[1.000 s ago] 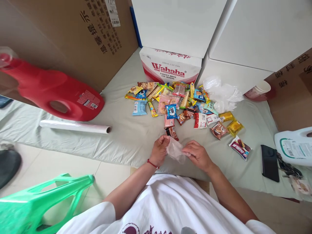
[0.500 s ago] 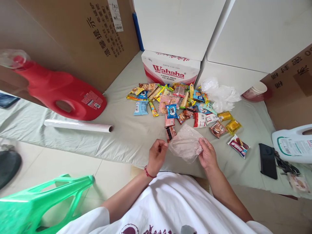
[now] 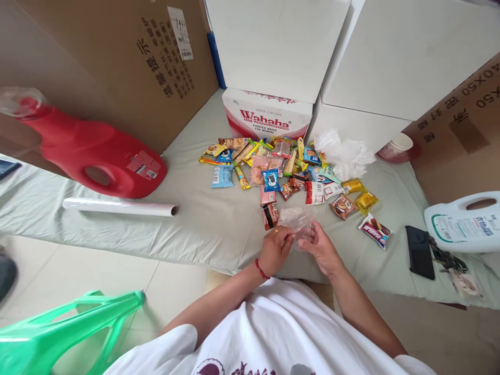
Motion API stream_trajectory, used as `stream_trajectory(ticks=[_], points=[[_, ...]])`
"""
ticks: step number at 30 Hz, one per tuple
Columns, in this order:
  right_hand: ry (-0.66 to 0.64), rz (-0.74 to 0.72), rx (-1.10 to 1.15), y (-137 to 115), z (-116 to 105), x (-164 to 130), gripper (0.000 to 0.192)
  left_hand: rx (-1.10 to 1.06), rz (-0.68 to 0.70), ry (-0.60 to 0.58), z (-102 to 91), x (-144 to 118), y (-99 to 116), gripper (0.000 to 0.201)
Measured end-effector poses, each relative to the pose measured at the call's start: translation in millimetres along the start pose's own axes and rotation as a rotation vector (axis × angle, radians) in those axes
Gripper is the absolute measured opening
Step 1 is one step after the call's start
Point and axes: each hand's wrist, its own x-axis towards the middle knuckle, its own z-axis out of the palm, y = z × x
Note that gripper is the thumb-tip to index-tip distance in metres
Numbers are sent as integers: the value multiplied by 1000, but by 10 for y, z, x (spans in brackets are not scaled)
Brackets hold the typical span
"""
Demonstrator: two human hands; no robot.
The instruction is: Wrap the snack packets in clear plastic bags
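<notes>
So the person is at the near edge of a pale green sheet point(image 3: 203, 224) spread over a low surface, and both hands are bunched together right at that edge working a small clear, crinkly plastic bag point(image 3: 297, 223). The left hand point(image 3: 275, 250), the one with a thin red string bracelet point(image 3: 260, 269) on its wrist, has its fingertips pressed together on the bag's near left corner, and the right hand point(image 3: 319, 248) pinches the other side the same way, fingers closed on the film rather than spread. To me that reads as holding the two layers apart or rubbing them to find the opening, which is probably why the bag sits up off the sheet between the hands, but I can't tell if its mouth is open. Just beyond the bag lies a dark brown-and-red snack packet point(image 3: 270, 215), the nearest one of a loose heap of bright wrapped snacks and candies point(image 3: 287, 166) towards the far edge, so everything's an easy reach forward. Behind the heap stands a white and red Wahaha carton point(image 3: 267, 117) with a crumpled clear plastic bag pile point(image 3: 344, 153) to its right. Off to the left a big red detergent jug point(image 3: 94, 153) lies on its side with a white roll of film point(image 3: 119, 207) in front of it; at the right edge there's a black phone point(image 3: 419, 252) and a white detergent jug point(image 3: 464, 224).
</notes>
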Motion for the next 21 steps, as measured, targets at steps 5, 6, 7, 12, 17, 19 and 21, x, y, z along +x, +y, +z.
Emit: stream_trajectory(ticks=[5,6,7,12,17,19,21], points=[[99,3,-35,-4,-188,-37,40,-333,-339,290,-243,90,-126,34],[131,-3,-4,-4,-248,-33,38,-377,-384,345,-314,102,-177,38],[156,4,25,1,-311,-32,38,-404,-414,384,-384,106,-229,41],[178,181,-20,18,-555,-109,39,-449,-480,399,-645,36,-352,48],[140,29,-197,-258,-716,-284,38,-480,-453,220,-895,-9,-180,41],[72,60,-200,-409,-793,-310,38,-559,-439,92,-987,3,-109,39],[40,119,-206,-513,-870,-267,39,-599,-446,14,-1029,32,-90,39]])
